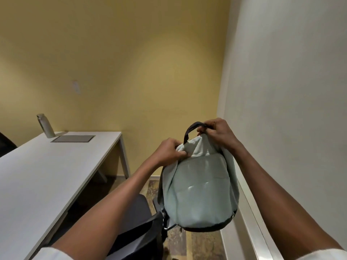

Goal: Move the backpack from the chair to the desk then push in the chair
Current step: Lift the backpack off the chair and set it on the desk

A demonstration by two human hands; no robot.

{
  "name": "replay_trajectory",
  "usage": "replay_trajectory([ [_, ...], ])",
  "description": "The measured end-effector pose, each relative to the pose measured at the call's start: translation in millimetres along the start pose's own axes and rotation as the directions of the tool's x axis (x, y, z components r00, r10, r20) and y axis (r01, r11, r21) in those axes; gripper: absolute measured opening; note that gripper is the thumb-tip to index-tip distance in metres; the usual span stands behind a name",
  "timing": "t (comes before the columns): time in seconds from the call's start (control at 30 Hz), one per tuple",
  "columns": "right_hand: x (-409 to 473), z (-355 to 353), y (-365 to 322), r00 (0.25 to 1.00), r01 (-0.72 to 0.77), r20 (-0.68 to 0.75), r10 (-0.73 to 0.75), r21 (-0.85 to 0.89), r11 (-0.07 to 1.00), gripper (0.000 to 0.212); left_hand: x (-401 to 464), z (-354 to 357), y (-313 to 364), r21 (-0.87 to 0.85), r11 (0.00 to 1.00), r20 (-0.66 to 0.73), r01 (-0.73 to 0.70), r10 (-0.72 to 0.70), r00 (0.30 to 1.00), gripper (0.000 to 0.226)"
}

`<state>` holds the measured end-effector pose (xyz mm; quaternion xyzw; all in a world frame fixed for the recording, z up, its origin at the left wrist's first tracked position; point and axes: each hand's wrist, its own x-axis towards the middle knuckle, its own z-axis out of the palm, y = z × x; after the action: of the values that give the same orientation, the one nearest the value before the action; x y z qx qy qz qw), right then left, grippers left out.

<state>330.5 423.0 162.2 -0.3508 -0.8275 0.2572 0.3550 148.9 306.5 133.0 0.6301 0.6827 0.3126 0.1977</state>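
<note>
A pale blue-grey backpack (200, 192) with a dark base hangs in the air to the right of the white desk (37, 177), above the floor. My right hand (217, 133) is closed around its dark top handle (189, 130). My left hand (169, 151) pinches the fabric at the bag's upper left corner. The dark grey chair (139, 228) stands below my left forearm, beside the desk's right edge and to the lower left of the bag. My arm hides part of its seat.
A metal water bottle (46, 126) and a flat grey panel (73, 138) sit at the desk's far end by the yellow wall. A white wall with a ledge (251, 212) runs close along the right. Patterned floor (199, 244) shows between chair and ledge.
</note>
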Motion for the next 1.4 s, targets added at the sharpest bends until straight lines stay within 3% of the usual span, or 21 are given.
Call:
replay_trajectory([
  [0.2,41.8,8.9,18.9,0.998,-0.031,-0.048,0.031,-0.008,0.999,0.013,53.4,13.0,-21.7,0.038,0.998,-0.226,-0.042,0.049,0.973,0.014],
  [0.37,89.1,25.9,52.3,0.998,-0.054,-0.044,0.055,0.012,0.998,0.014,101.9,18.5,-45.3,0.055,0.995,-0.438,-0.088,0.103,0.893,0.016],
  [0.8,228.7,72.1,109.5,0.995,-0.058,0.092,0.049,0.101,0.993,0.021,222.9,3.1,-98.9,0.118,0.993,-0.546,0.016,0.051,0.836,0.011],
  [1.13,321.1,126.0,109.4,0.997,-0.027,0.081,0.018,0.116,0.993,0.022,288.2,-42.4,-151.2,0.091,0.996,-0.626,-0.004,0.06,0.778,0.015],
  [1.4,399.8,180.4,121.3,0.987,-0.008,0.162,-0.02,0.17,0.985,0.024,337.7,-70.6,-203.0,0.066,0.996,-0.659,0.052,0.004,0.752,0.017],
])
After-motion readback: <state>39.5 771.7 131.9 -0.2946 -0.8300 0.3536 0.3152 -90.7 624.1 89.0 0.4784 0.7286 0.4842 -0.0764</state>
